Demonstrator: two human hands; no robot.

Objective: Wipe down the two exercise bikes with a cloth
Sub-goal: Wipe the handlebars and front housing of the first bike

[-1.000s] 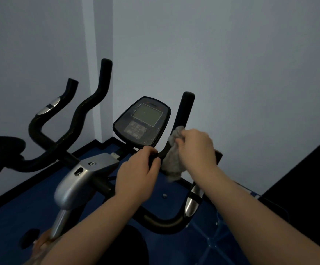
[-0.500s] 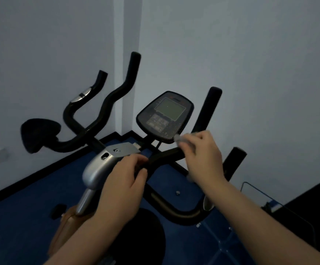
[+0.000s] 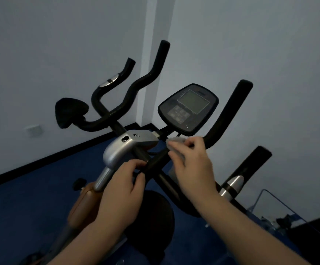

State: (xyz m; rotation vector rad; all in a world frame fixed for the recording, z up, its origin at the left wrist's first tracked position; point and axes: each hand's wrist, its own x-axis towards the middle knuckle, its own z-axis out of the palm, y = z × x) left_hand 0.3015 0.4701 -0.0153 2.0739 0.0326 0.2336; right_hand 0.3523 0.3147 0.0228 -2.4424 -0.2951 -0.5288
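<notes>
The near exercise bike has a black handlebar, a silver stem cover and a console with a grey screen. My left hand grips the black bar just below the stem cover. My right hand presses a grey cloth against the bar under the console; most of the cloth is hidden by my fingers. A second bike stands behind, showing its black handlebar and saddle.
Grey walls meet in a corner behind the bikes. A wall socket sits low on the left wall. The floor is blue with a black skirting. A wire frame and dark clutter lie at the lower right.
My right hand has slid the cloth down the bar from the upright grip toward the centre under the console. My view has shifted, so the bikes sit further right in frame.
</notes>
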